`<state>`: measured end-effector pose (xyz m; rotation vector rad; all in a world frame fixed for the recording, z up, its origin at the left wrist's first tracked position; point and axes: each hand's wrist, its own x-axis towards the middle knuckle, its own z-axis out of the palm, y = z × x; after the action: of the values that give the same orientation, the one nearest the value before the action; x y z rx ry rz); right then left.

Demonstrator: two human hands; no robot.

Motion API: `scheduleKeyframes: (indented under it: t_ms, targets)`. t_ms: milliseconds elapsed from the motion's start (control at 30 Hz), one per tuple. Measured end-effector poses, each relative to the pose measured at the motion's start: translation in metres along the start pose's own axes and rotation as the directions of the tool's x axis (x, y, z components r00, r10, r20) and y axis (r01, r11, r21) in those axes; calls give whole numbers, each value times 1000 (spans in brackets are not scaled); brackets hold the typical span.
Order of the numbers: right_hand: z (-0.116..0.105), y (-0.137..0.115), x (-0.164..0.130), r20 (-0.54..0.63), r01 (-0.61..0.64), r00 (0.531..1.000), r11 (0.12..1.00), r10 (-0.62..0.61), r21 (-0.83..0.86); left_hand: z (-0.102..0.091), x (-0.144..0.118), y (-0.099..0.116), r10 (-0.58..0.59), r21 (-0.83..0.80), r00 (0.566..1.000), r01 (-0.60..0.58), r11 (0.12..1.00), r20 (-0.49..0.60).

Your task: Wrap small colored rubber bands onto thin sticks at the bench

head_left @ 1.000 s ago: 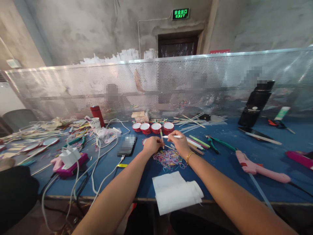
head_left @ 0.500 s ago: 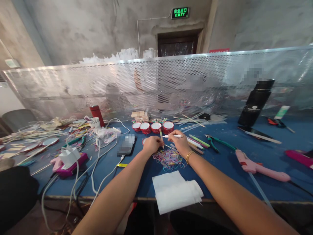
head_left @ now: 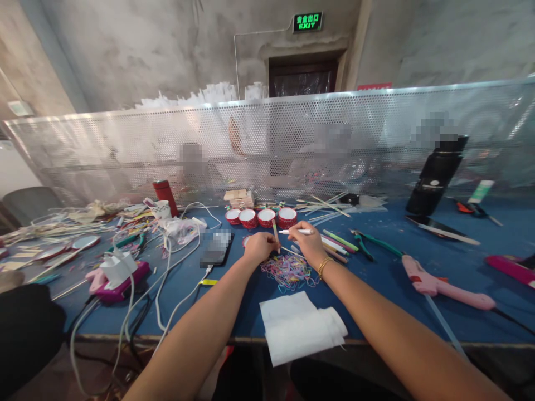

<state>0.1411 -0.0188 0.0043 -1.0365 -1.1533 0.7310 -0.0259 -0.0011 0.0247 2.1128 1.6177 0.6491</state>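
Between the fingers of my left hand a thin flat wooden stick stands nearly upright, greenish near its top. My right hand grips a white marker pen, its tip pointing left, close to the stick. Under and in front of both hands lies a tangled heap of coloured rubber bands. Just behind them stand several round red-rimmed pieces with white tops. Part of another round piece is hidden behind my left hand. Several coloured pens lie right of my right hand.
White cloth lies at the front edge. A phone and white cables are on the left. Pliers, a pink glue gun and a black bottle are on the right. A perforated metal screen stands behind.
Almost nothing differs. Both hands keep their hold on the wooden stick and the marker pen, in nearly the same place; the view has shifted very slightly.
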Motion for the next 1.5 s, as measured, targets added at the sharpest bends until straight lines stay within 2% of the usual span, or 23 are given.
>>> scheduleKeyframes:
  t_ms: [267,600,1033,1267,1500]
  targets:
    - [5,5,0,59,46,997,999,-47,24,-2,-3,3,9,4,1000,-9,1000,14]
    - [0,2,1,-25,-19,1000,1000,19,1,-1,-2,4,-13,5,1000,13,1000,2]
    - [4,1,-1,57,33,998,999,-35,36,0,-1,2,-12,4,1000,12,1000,7]
    - [3,1,0,-10,2,1000,1000,-2,27,-2,-2,5,-30,9,1000,30,1000,10]
    - [4,2,0,47,18,999,998,-21,61,-2,-2,5,-20,24,1000,20,1000,3]
